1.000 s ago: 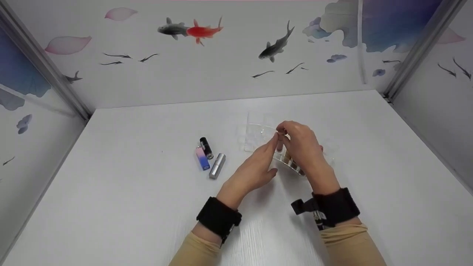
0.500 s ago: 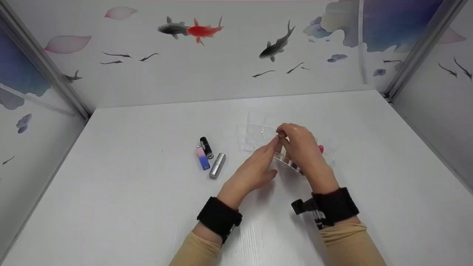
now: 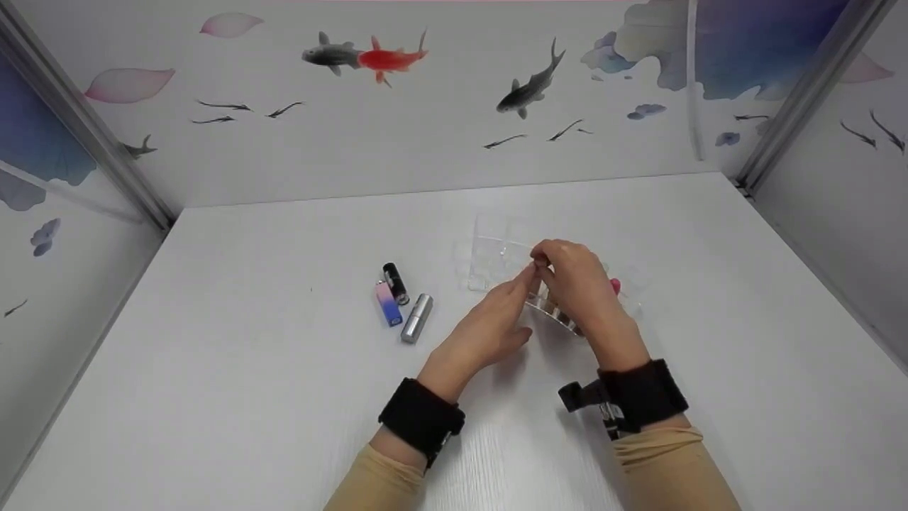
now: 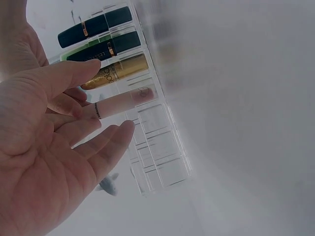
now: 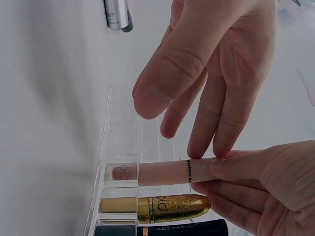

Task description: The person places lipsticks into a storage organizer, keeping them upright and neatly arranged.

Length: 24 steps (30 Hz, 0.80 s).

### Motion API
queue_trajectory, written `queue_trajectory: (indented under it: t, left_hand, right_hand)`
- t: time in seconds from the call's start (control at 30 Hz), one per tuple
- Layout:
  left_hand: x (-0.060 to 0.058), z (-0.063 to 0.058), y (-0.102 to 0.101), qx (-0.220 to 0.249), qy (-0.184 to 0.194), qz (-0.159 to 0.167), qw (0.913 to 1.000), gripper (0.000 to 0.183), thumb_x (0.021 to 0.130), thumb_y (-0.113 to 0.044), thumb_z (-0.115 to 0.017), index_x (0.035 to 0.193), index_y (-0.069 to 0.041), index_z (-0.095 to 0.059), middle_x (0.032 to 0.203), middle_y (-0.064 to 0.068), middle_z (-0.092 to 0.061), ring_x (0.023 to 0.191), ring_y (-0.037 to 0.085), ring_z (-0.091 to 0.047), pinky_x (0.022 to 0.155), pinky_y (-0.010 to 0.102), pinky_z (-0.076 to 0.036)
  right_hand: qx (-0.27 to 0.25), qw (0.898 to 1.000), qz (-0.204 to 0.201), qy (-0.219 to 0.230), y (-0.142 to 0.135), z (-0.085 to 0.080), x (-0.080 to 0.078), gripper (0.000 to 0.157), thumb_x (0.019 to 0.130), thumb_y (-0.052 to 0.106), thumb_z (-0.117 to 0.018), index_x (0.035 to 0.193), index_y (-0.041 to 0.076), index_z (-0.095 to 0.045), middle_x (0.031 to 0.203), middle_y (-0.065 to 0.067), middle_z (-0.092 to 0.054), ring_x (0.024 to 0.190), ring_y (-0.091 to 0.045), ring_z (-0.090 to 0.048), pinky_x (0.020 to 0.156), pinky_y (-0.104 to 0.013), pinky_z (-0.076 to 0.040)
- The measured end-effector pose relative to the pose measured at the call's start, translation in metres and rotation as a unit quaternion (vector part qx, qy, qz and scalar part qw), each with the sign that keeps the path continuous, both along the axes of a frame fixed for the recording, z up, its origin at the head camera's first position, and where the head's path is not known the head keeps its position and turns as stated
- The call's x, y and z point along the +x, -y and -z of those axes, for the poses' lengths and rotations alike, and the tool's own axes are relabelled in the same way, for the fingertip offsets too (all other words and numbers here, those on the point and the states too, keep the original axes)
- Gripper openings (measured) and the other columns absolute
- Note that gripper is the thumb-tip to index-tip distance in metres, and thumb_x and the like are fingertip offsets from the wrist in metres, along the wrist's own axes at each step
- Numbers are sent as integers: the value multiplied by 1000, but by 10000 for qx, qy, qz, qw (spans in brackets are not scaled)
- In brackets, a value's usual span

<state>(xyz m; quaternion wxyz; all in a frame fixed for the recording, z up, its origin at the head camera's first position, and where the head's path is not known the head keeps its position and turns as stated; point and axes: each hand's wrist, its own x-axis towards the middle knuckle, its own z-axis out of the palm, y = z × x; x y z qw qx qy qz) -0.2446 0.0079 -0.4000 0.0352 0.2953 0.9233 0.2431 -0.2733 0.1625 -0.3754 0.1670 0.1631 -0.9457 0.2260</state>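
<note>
Tube [image 5: 162, 173] sits base-down in the clear organizer [image 4: 160, 132], presumably why the right hand [image 3: 578, 277] pinches its top while the outstretched left hand [image 3: 488, 323] apparently braces it.

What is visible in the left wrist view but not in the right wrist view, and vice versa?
Only the left wrist view: an outer dark tube beside the lettered dark tube, and a grey fish print.
Only the right wrist view: a silver tube.
Both: the clear holder, the pale pink tube that the right hand pinches, the gold tube, the lettered dark tube, and the left hand.
</note>
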Motion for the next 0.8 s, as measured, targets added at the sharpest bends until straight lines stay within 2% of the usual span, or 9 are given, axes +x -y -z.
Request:
queue_trajectory:
  t: [0.33,0.6,0.8]
  left_hand:
    - [0,1,0,70,-88,19,9999,83,87,-15,-64,152,-11,-12,151,9,-36,139,21,-35,114,31,-31]
    - [-1,0,1,111,-32,39,9999,81,89,-15,-62,152,-12,-11,154,5,-30,140,20,-33,115,31,-30]
    - [-1,-1,1,121,-59,30,9999,80,89,-17,-61,152,-11,-12,155,5,-29,140,20,-33,115,31,-29]
  right_hand:
    - [4,9994,236,238,-1,0,-1,15,91,5,-58,102,-1,-66,100,-17,-69,93,-31,-65,83,-44,-53]
    - [-17,9998,149,111,-3,-2,-1,16,89,3,-60,102,-4,-67,96,-18,-70,87,-30,-67,79,-43,-54]
    - [28,9992,236,323,-3,-2,-1,19,92,9,-58,106,-1,-66,101,-17,-70,95,-31,-67,84,-44,-54]
